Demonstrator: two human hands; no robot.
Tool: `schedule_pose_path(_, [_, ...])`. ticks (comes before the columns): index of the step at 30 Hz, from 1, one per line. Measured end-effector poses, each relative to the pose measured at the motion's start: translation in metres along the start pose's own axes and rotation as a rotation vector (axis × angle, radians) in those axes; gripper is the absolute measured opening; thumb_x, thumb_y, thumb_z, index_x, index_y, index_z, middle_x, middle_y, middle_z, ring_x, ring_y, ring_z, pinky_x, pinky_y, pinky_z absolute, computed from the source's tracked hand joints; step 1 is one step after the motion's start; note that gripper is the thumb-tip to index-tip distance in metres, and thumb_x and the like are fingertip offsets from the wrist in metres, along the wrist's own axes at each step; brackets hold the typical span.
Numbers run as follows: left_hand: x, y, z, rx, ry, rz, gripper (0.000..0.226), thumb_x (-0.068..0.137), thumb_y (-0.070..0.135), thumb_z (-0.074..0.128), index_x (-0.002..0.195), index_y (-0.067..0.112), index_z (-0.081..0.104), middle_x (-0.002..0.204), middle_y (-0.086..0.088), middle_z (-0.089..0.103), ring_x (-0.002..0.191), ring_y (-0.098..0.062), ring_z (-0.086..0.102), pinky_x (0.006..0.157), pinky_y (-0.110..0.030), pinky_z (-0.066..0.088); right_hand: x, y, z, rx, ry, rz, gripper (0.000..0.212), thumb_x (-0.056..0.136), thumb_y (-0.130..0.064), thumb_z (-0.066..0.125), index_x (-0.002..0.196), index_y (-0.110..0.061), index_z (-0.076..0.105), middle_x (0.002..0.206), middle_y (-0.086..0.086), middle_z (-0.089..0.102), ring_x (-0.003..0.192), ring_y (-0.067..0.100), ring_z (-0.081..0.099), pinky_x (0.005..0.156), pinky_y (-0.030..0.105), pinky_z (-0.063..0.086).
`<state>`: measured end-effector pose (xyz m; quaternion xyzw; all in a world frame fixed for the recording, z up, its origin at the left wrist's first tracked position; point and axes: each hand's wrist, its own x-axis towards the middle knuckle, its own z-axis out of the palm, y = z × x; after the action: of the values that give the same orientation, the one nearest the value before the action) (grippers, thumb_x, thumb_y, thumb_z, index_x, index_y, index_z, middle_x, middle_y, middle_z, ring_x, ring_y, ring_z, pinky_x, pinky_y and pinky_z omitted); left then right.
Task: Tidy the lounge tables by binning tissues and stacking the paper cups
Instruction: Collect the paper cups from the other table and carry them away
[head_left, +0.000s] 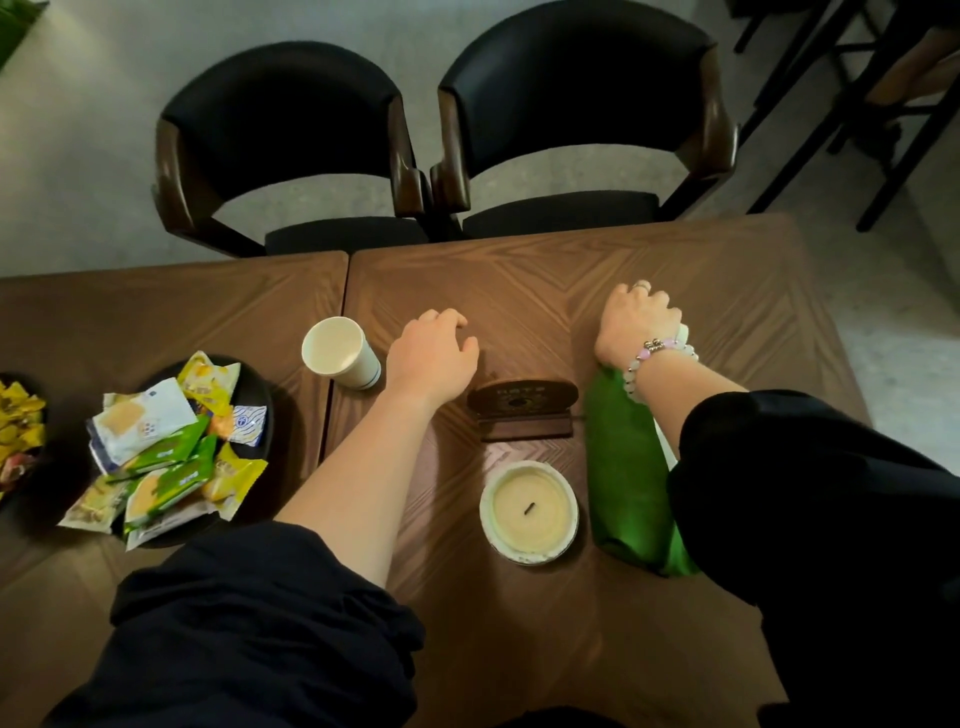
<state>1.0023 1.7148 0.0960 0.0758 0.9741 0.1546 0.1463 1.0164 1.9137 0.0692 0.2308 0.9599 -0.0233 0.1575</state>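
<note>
A white paper cup (340, 353) stands upright and empty on the wooden table (519, 280), right at the seam between two tabletops. My left hand (434, 353) hovers just to the right of the cup, palm down, fingers loosely curled, with nothing seen in it. My right hand (636, 325), wearing a bead bracelet, lies knuckles up with its fingers curled down onto the table, at the far end of a long green pack (621, 467) with a white edge. Whatever lies under that palm is hidden. No loose tissue shows.
A candle in a white pot (529, 512) and a small wooden sign (522, 410) sit between my arms. A dark plate of wrapped snacks (166, 447) lies at the left. Two black chairs (291, 150) (576, 119) stand at the far edge.
</note>
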Motion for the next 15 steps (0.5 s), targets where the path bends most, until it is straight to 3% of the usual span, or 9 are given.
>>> schedule_pose_path(11, [-0.009,-0.01,-0.015,0.022,0.026,0.0,0.037,0.096,0.031,0.045,0.131,0.018,0.049,0.134,-0.005,0.048,0.119,-0.023,0.052,0.092,-0.036,0.044,-0.017,-0.036,-0.025,0.052,0.107,-0.146,0.063,0.082,-0.013,0.066,0.135,-0.003,0.035,0.139,0.017,0.04,0.125,0.032,0.044,0.095,0.04,0.044])
schedule_pose_path(15, [-0.019,-0.023,-0.02,0.041,0.025,-0.004,0.038,0.095,0.031,0.045,0.13,0.017,0.05,0.131,-0.005,0.049,0.118,-0.025,0.052,0.093,-0.039,0.044,-0.026,-0.054,-0.036,0.072,0.161,-0.218,0.066,0.081,-0.017,0.069,0.136,-0.005,0.035,0.139,0.017,0.04,0.125,0.032,0.044,0.094,0.042,0.045])
